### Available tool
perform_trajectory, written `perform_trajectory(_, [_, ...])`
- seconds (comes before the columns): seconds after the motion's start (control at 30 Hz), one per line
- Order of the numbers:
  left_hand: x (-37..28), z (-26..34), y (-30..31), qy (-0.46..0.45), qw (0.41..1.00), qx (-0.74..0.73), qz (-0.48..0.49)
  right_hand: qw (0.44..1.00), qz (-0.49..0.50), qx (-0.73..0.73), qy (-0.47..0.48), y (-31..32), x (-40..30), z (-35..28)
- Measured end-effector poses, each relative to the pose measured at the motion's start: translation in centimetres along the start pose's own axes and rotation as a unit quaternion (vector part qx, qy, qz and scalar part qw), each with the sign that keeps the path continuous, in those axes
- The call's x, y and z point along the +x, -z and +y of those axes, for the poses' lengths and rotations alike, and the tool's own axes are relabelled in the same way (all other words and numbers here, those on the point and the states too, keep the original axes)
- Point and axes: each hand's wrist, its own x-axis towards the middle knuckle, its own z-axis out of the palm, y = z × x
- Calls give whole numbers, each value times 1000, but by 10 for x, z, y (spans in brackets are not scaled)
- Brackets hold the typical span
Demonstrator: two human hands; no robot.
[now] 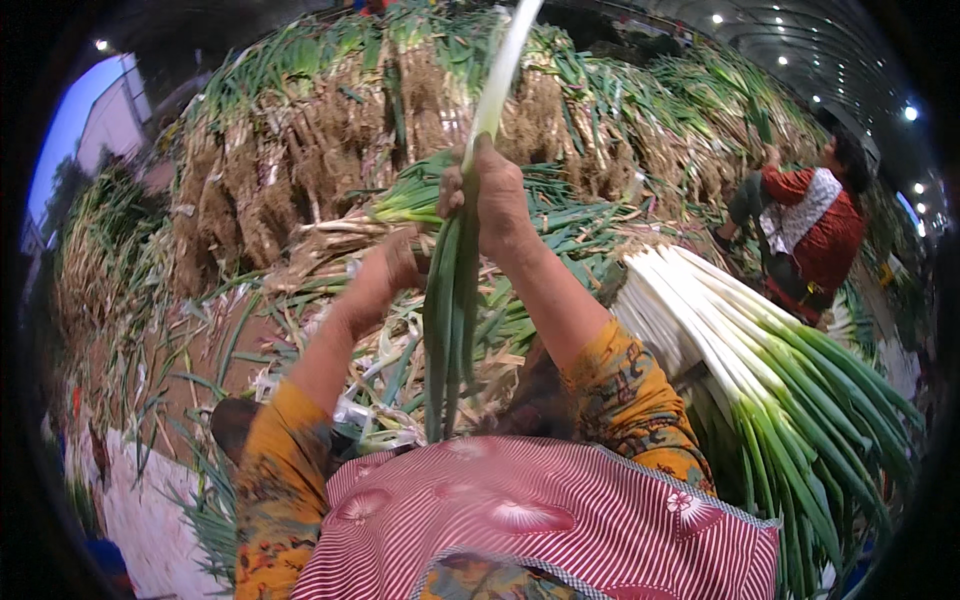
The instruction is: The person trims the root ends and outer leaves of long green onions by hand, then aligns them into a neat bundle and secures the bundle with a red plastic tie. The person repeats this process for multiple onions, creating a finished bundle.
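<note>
My right hand (496,191) is closed round a long green onion (495,105) at the point where its white stalk turns to green leaves. The white stalk points up and away, and the green leaves hang down towards my lap. My left hand (409,259) is blurred, just left of the hanging leaves; its fingers are partly hidden, and whether it grips anything is unclear. Beyond it lie untrimmed green onions (337,225) with brown roots. To the right of my right arm rests a fanned pile of cleaned green onions (705,322), white ends away from me.
Tall stacks of untrimmed green onions (420,97) with soil-covered roots stand across the back. Peeled leaves and scraps (382,367) litter the ground before me. A seated person (814,217) in a red top works at the right. A pale sheet (150,510) lies at the lower left.
</note>
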Motion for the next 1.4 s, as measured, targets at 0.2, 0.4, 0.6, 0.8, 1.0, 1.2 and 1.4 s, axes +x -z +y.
perform_trajectory(0.2, [-54,-122,16,141,963,221,-69,990,96,26,100,51,17,-24])
perform_trajectory(0.4, [-47,-211,115,101,908,404,43,942,101,-54,315,58,26,-105])
perform_trajectory(0.6, [15,-222,77,125,936,328,34,584,95,-585,556,64,17,-264])
perform_trajectory(0.8, [124,-241,-55,22,953,268,-138,233,143,-936,223,85,-68,-402])
perform_trajectory(1.0, [200,-195,-257,-86,919,262,-281,100,134,-985,-49,235,-173,-451])
perform_trajectory(1.2, [277,-223,-427,-329,879,201,-280,183,212,-917,-283,264,-229,-421])
perform_trajectory(1.4, [281,-253,-467,-380,843,283,-254,191,184,-913,-311,269,-238,-412])
